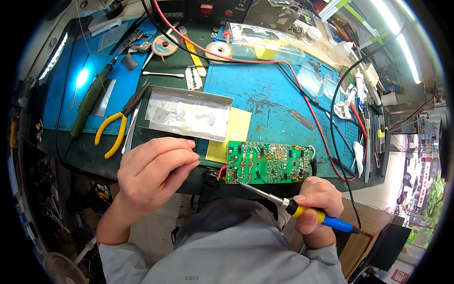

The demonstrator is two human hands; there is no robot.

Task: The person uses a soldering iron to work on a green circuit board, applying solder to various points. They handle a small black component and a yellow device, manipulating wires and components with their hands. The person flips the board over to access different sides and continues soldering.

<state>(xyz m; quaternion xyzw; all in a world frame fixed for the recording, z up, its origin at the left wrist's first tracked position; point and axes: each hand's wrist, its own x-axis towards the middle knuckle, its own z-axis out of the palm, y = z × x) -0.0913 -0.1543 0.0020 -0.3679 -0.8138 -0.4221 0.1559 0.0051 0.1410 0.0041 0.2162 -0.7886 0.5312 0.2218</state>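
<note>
My right hand [319,201] grips a soldering iron [339,223] by its yellow and blue handle. The iron's tip reaches the lower left edge of a green circuit board [269,163], which lies solder side up at the near edge of the bench. To the left of the board, my left hand [153,173] is closed in a pinch. From its fingertips a very thin solder wire [202,158] points toward the board. A yellow paper [239,125] lies partly under the board's left end. Red leads [221,172] come off that end.
Behind my left hand stands a shallow metal box [189,131]. Yellow-handled pliers [113,130], a green pen-shaped tool [89,102], a cotton swab [163,74] and a razor blade [193,78] lie around it. Red cable [302,85] and black cable [333,94] loop across the right side.
</note>
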